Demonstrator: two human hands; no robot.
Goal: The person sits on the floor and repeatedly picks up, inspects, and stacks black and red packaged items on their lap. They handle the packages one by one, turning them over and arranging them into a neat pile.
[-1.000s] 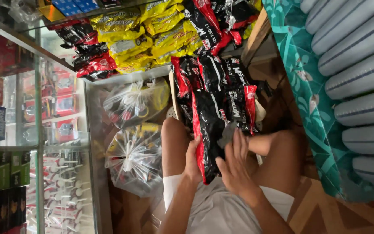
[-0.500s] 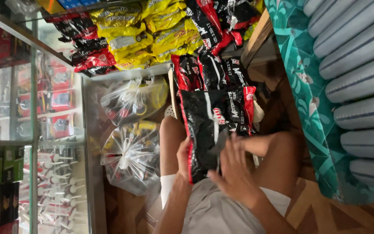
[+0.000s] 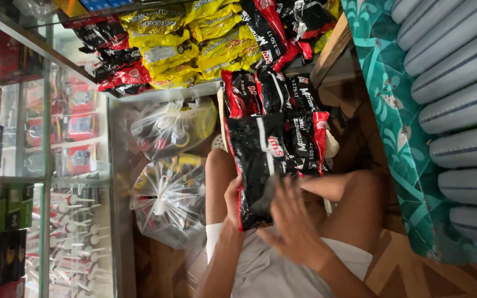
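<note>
I sit with bare knees up, and a strip of black and red packets [image 3: 260,160] lies across my lap. My left hand [image 3: 233,200] grips the strip's near left edge. My right hand [image 3: 292,221] rests on the strip's near end, its fingertips pressing on the black film. More of the same black and red packets [image 3: 282,94] lie stacked just beyond my knees.
Yellow packets [image 3: 194,49] and further black and red ones are heaped on a shelf at the top. Two tied clear plastic bags [image 3: 167,198] of goods stand at left beside a glass display case [image 3: 45,165]. A teal patterned cloth [image 3: 398,110] and grey ribbed cushions [image 3: 465,99] fill the right.
My right hand has slid down toward the near end of the packet strip. The left hand has kept its grip on the edge. The view has shifted slightly.
</note>
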